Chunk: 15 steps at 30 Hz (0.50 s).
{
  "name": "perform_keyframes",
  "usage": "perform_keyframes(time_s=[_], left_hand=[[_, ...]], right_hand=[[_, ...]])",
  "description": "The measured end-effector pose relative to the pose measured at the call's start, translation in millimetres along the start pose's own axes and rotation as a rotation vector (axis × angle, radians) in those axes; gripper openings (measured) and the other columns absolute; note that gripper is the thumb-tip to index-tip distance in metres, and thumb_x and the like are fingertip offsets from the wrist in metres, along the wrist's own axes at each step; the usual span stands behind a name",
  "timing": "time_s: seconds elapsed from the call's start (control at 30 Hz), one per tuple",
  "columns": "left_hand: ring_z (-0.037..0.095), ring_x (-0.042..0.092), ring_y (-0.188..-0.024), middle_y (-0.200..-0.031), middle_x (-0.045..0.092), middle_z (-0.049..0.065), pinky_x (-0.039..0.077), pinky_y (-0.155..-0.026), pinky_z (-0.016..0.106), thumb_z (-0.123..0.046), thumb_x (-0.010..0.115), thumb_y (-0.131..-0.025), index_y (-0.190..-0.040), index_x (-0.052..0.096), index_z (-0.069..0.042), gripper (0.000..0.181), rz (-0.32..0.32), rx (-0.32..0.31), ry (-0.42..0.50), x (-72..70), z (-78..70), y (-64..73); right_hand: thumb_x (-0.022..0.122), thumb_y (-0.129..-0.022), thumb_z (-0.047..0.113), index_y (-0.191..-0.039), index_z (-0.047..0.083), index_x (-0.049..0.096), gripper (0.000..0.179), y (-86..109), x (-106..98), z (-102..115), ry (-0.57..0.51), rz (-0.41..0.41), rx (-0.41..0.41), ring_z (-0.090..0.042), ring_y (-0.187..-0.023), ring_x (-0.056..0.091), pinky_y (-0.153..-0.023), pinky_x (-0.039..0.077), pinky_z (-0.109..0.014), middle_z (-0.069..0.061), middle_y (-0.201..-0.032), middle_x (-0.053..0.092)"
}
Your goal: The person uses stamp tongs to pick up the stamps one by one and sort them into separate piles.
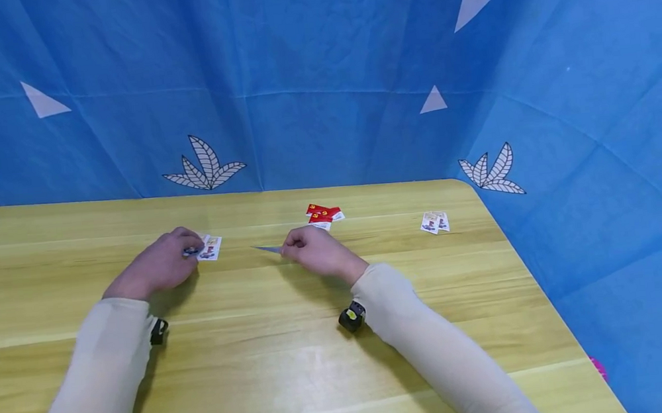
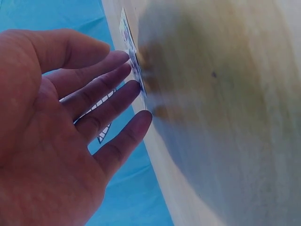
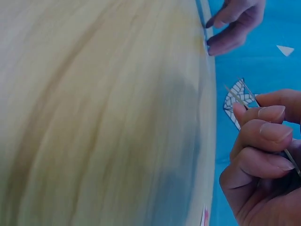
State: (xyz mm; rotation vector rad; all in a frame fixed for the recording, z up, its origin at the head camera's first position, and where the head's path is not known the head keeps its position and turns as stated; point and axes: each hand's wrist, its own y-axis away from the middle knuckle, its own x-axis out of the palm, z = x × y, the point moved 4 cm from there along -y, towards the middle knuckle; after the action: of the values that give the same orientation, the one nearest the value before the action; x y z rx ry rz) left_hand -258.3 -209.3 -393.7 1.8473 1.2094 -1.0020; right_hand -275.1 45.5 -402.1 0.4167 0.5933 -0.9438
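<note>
My left hand (image 1: 165,261) reaches over small printed cards (image 1: 210,249) on the left of the table. In the left wrist view its fingers (image 2: 115,101) are spread and fairly straight, tips at the cards' edge; a dark blue patch shows beneath them in the head view. My right hand (image 1: 319,253) pinches a thin pale-blue card (image 1: 266,248) above the table, tilted nearly edge-on. From the right wrist, thin edges stick out past the curled fingers (image 3: 263,132); I cannot tell how many cards it holds.
Red cards (image 1: 322,214) with a yellow emblem lie overlapping beyond my right hand. Overlapping picture cards (image 1: 430,222) lie further right. A blue patterned cloth (image 1: 316,48) hangs behind the wooden table (image 1: 275,371) and along its right side.
</note>
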Motion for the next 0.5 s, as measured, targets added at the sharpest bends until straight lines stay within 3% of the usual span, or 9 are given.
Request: perform_keyframes(time_s=[0.5], left_hand=[[0.05,0.041,-0.123,-0.136,0.043,0.029,0.034,-0.101,0.064,-0.003,0.047,-0.095,-0.127,0.056,0.012,0.037,0.005,0.001,-0.008,-1.4,-0.4,1.2]], right_hand=[[0.055,-0.101,0.019,-0.097,0.002,0.07,0.023,-10.8,15.1,22.3,0.008,0.028,0.009,-0.011,-0.054,0.036,-0.054,0.034,-0.025,0.0,-0.07,0.053]])
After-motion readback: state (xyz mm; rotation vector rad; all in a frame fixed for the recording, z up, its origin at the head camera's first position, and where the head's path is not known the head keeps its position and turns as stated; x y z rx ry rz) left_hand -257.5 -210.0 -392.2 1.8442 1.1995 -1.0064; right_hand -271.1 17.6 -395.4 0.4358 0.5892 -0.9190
